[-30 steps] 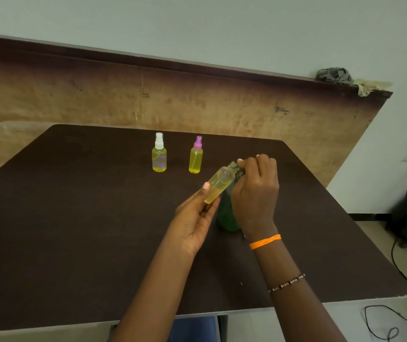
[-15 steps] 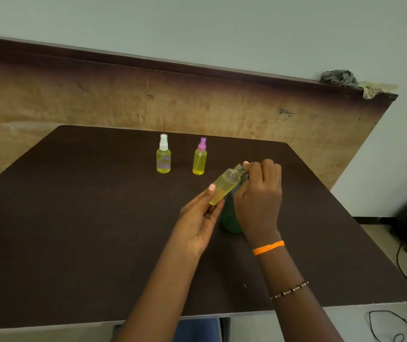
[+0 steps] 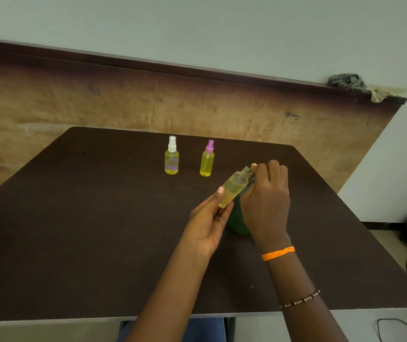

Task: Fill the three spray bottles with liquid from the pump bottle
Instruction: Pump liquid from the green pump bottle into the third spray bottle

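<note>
On the dark desk (image 3: 98,243), toward its far edge, a white-capped spray bottle (image 3: 171,157) is standing upright with yellow liquid inside, and just to its right a pink-capped spray bottle (image 3: 207,160) is standing likewise, both capped and apparently already filled. Nearer the person, the left hand (image 3: 207,225) is gripping the lower body of an uncapped third spray bottle (image 3: 233,188), thumb curled round it, holding it tilted so its long axis is running up and to the right, open neck pointing at the right hand. That bottle is looking partly filled. Behind it the green pump bottle (image 3: 238,222) is standing on the desk, mostly hidden by both hands. The right hand (image 3: 267,201) is curling its fingers over the pump head, though the head itself is hidden. The spout appears to be meeting the neck; the next press depends on keeping them aligned.
</note>
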Tool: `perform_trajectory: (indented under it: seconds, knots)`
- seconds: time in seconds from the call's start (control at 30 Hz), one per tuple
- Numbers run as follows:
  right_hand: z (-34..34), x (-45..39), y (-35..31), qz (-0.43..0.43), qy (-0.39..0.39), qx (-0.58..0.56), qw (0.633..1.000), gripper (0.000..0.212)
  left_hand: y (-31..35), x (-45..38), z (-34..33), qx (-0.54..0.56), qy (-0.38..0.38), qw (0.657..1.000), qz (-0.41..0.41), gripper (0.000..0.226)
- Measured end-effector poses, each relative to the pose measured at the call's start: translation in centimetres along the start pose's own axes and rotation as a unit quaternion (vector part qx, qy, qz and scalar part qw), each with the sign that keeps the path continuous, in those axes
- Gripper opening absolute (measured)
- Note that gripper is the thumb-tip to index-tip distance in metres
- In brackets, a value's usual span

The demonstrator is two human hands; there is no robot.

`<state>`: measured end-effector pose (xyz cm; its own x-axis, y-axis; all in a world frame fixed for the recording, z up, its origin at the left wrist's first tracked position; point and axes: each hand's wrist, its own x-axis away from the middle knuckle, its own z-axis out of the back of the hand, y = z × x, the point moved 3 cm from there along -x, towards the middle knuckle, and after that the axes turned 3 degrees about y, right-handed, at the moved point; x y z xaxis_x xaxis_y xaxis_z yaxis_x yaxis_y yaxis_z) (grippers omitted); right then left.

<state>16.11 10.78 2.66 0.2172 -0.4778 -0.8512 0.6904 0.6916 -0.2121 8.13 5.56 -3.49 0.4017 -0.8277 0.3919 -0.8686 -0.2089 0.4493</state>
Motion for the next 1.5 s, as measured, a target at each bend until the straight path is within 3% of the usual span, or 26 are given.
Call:
perform_trajectory:
  seconds: [0.13, 0.33, 0.47, 0.57, 0.83, 1.07, 1.33, 1.5]
  knots:
    - [0.0, 0.1, 0.1, 0.007, 0.003, -0.022, 1.000, 0.036, -0.1, 0.0, 0.0, 0.000, 0.003, 1.000, 0.005, 0.017]
    - [0.6, -2.0, 0.7, -0.007, -0.056, -0.054, 0.997, 0.015, 0.1, 0.6, -0.3, 0.000, -0.004, 1.000, -0.006, 0.010]
    - [-0.3, 0.1, 1.3, -0.021, 0.026, -0.119, 0.992, 0.035, 0.0, 0.3, -0.3, 0.004, 0.002, 1.000, -0.002, 0.013]
    - [-1.2, 0.9, 2.0, -0.030, 0.055, -0.137, 0.989, 0.036, -0.1, 0.2, -0.3, 0.006, 0.004, 1.000, 0.002, 0.014]
    - [0.2, -1.1, 1.4, 0.006, 0.023, -0.126, 0.992, 0.037, 0.2, 0.4, -0.4, 0.009, -0.007, 1.000, -0.003, 0.012]
    - [-1.2, 0.4, 1.6, -0.010, 0.086, -0.112, 0.990, 0.032, -0.1, 0.5, -0.5, 0.004, 0.012, 1.000, 0.001, 0.009]
    - [-0.4, -1.5, 1.0, -0.010, 0.028, -0.054, 0.998, 0.029, -0.1, 0.6, -0.5, 0.007, 0.007, 1.000, 0.002, 0.009]
    - [-1.2, 0.7, 0.9, -0.011, 0.085, -0.060, 0.995, 0.030, 0.0, 0.1, -0.3, 0.005, 0.010, 1.000, 0.000, 0.010]
